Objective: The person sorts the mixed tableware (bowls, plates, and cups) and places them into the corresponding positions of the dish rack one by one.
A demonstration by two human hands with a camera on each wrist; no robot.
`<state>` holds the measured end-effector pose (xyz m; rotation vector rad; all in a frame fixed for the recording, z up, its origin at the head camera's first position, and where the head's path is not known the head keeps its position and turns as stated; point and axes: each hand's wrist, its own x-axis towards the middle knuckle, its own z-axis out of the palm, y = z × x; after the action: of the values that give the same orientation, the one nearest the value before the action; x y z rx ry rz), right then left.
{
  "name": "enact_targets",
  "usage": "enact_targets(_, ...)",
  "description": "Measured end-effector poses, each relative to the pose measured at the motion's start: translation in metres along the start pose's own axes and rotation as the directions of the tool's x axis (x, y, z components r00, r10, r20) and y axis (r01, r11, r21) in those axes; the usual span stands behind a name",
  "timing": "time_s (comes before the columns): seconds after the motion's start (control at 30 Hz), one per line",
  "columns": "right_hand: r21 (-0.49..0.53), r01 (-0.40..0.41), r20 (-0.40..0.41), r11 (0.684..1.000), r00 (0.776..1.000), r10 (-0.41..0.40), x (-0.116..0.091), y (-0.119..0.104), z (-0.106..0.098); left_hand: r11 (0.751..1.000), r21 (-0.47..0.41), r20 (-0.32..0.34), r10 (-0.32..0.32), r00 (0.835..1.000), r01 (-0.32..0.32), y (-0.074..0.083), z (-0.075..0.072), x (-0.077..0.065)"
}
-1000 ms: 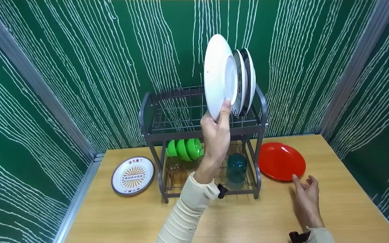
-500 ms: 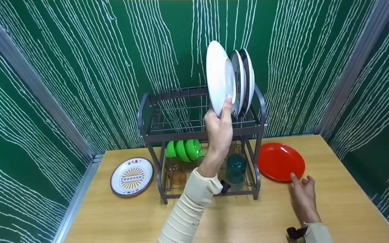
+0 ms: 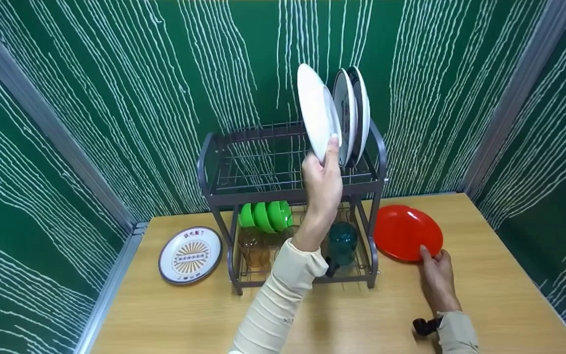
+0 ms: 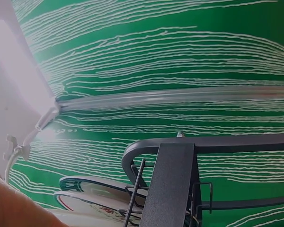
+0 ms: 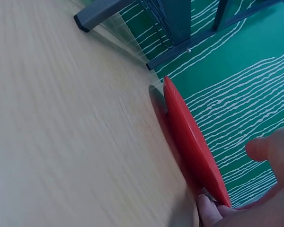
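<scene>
In the head view my left hand point(image 3: 323, 184) grips a white plate point(image 3: 315, 110) by its lower edge, thumb against the underside. The plate stands nearly upright over the upper tier of the dark dish rack point(image 3: 293, 191), left of two upright plates point(image 3: 351, 118). Only part of the left hand point(image 4: 19, 208) shows in the left wrist view. My right hand point(image 3: 439, 278) is at the near edge of a red plate point(image 3: 406, 233) on the table. In the right wrist view, its fingertips point(image 5: 208, 208) are at the underside of the rim, while the thumb point(image 5: 260, 147) is held apart from the plate.
A white patterned plate point(image 3: 190, 255) lies on the wooden table point(image 3: 175, 319) left of the rack. Green bowls point(image 3: 266, 217), an amber glass point(image 3: 254, 248) and a teal glass point(image 3: 343, 243) sit on the lower tier. Green panels point(image 3: 116, 123) enclose the back and sides.
The left hand and its white plate have shifted slightly right, and the plate now leans more to the left. The right hand has moved in closer to the red plate's near rim.
</scene>
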<state>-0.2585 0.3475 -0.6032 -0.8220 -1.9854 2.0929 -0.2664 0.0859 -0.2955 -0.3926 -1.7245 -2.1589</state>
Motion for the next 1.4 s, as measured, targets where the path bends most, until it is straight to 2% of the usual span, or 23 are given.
enact_targets(0.17, -0.053, -0.004, -0.032, 0.999, 0.999, 0.002, 0.007, 0.001, 0.000, 1.000, 0.005, -0.013, -0.020, 1.000, 0.021, -0.001, 0.004, 0.003)
enact_targets(0.37, -0.070, 0.011, -0.063, 0.997, 0.998, -0.015, 0.012, 0.005, -0.001, 0.999, 0.002, 0.004, -0.049, 0.999, 0.049, -0.002, 0.006, 0.007)
enact_targets(0.63, -0.249, 0.086, -0.117, 0.965, 0.986, -0.118, 0.012, 0.013, 0.001, 0.992, 0.071, 0.028, -0.104, 0.994, 0.102, -0.006, 0.004, 0.012)
enact_targets(0.9, -0.279, 0.108, -0.142, 0.954, 0.978, -0.153, 0.013, 0.013, -0.002, 0.985, 0.150, 0.050, -0.088, 0.995, 0.080, -0.007, 0.001, 0.018)
enact_targets(1.07, -0.278, 0.109, -0.141, 0.954, 0.978, -0.153, 0.013, 0.012, -0.003, 0.968, 0.244, 0.085, -0.079, 0.993, 0.056, -0.006, 0.000, 0.021)
enact_targets(1.23, -0.273, 0.112, -0.138, 0.955, 0.978, -0.155, 0.012, 0.012, -0.002, 0.953, 0.301, 0.157, -0.064, 0.985, 0.014, -0.008, 0.000, 0.023)
enact_targets(1.4, -0.276, 0.113, -0.143, 0.954, 0.977, -0.157, 0.011, 0.014, -0.002, 0.930, 0.363, 0.185, -0.020, 0.983, -0.049, -0.013, -0.003, 0.031)
